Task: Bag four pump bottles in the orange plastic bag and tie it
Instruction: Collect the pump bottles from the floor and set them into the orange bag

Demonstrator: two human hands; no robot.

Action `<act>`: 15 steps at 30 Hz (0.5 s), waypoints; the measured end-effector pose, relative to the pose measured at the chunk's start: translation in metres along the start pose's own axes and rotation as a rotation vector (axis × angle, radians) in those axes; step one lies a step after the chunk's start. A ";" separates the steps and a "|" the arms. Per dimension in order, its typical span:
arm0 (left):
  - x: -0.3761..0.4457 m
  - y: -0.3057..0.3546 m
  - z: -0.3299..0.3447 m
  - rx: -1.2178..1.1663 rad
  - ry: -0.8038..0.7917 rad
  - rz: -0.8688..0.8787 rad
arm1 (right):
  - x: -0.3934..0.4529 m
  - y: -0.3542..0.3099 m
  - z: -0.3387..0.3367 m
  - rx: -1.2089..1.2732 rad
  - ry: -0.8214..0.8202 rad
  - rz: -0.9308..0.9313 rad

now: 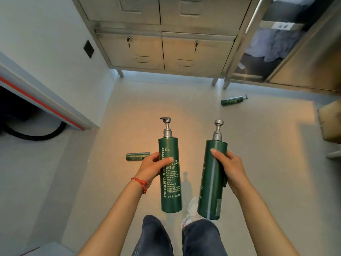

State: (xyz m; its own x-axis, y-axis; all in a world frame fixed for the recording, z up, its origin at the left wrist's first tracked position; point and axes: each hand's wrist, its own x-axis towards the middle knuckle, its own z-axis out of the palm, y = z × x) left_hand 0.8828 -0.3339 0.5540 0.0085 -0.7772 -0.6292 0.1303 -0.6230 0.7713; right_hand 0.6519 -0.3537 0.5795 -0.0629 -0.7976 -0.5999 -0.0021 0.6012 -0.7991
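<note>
Above the pale floor [129,111], near the middle of the view, two green pump bottles are held upright, one in each hand. The left hand [154,168] is wrapped around the labelled bottle [170,174], with the thumb across the printed text. The right hand [229,168] is curled around the plain-sided bottle [212,180], the thumb laid on its front. Two more bottles are left lying on the floor: a near-left bottle [137,156], just behind the left hand, and a far-right bottle [234,100], near the legs of the metal cabinet [164,50].

The collecting step is judged to be in hand, about half done. The orange bag is not seen anywhere, so it must be found first, and a hand must be freed to open it.

The bottles are tall smooth cylinders, probably hard plastic with a matte skin, topped with grey metallic pumps. Such round bodies are expected to roll easily when laid down.
</note>
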 end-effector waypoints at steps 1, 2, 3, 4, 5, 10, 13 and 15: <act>0.005 0.006 0.013 0.010 -0.009 0.002 | 0.004 -0.007 -0.012 0.006 0.010 -0.004; 0.010 0.013 0.026 0.020 -0.015 0.005 | 0.008 -0.014 -0.023 0.009 0.023 -0.006; 0.015 0.020 0.039 0.029 -0.023 0.010 | 0.012 -0.021 -0.035 0.017 0.038 -0.009; 0.020 0.027 0.053 0.033 -0.034 0.016 | 0.016 -0.028 -0.046 0.029 0.050 -0.015; 0.025 0.034 0.066 0.037 -0.045 0.022 | 0.020 -0.035 -0.057 0.040 0.061 -0.021; 0.051 0.068 0.129 0.092 -0.131 0.052 | 0.038 -0.064 -0.108 0.110 0.146 -0.038; 0.074 0.089 0.163 0.131 -0.189 0.062 | 0.053 -0.077 -0.133 0.153 0.203 -0.041; 0.094 0.105 0.184 0.162 -0.222 0.071 | 0.066 -0.086 -0.149 0.185 0.243 -0.046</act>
State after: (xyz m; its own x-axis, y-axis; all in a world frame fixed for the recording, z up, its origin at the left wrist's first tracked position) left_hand 0.7147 -0.4884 0.5939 -0.2079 -0.8088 -0.5501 -0.0231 -0.5582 0.8294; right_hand 0.4989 -0.4513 0.6145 -0.3038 -0.7755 -0.5534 0.1700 0.5274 -0.8324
